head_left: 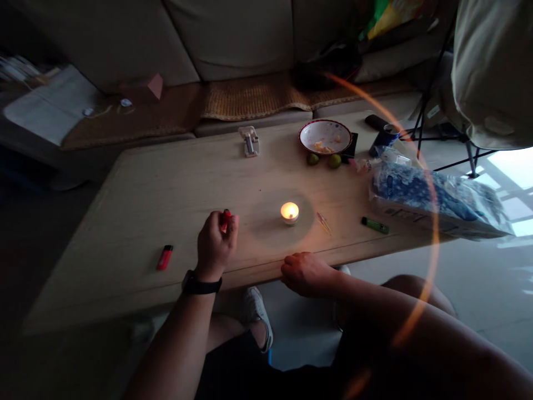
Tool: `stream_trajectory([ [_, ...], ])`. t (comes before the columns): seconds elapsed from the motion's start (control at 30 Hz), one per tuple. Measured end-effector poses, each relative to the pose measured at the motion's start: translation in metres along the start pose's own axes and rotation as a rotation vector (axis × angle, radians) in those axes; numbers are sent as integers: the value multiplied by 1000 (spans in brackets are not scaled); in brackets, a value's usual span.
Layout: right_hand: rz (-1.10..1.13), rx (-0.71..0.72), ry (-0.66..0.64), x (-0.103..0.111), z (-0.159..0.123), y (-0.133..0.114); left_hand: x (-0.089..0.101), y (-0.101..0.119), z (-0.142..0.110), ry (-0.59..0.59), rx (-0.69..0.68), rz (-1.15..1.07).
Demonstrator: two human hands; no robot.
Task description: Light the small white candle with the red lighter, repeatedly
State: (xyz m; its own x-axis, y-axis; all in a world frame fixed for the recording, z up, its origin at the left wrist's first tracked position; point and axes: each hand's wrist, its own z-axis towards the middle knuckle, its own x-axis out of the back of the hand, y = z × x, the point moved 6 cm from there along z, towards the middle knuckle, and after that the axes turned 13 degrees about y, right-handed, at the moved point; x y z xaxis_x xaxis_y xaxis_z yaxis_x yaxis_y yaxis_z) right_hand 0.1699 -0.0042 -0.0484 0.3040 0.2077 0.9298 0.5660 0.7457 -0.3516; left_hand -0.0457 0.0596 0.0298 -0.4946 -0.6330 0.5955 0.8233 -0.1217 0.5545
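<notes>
A lit tealight candle [290, 213] stands upright on the pale wooden table [158, 189], its flame glowing. To the left of it, my left hand [216, 241] is closed around a red lighter [225, 219], whose dark top shows above the fingers. No flame shows at that lighter. My right hand [306, 273] rests at the table's front edge, nearer me than the candle, with its fingers curled in; whether anything is in them is hidden. A second red lighter [165, 258] lies to the left of my left hand. Thin coloured sticks [323, 223] lie just right of the candle.
A green lighter [375, 225] and a blue-and-white plastic pack [433, 200] lie on the right. Behind are a bowl [325, 129] with food scraps, two green fruits [334, 161], a dark can [385, 138] and a white folding stand [249, 141]. A sofa [250, 100] borders the far side.
</notes>
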Motion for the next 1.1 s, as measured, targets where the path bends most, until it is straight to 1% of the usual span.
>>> stream_trajectory([
  [0.17, -6, 2, 27, 0, 0, 1, -3, 1, -1, -21, 3, 4],
  [0.53, -9, -13, -4, -3, 0, 2, -4, -1, 0, -29, -1, 12],
  [1.1, -31, -16, -60, 0, 0, -2, -5, 1, -4, -37, -22, -17],
])
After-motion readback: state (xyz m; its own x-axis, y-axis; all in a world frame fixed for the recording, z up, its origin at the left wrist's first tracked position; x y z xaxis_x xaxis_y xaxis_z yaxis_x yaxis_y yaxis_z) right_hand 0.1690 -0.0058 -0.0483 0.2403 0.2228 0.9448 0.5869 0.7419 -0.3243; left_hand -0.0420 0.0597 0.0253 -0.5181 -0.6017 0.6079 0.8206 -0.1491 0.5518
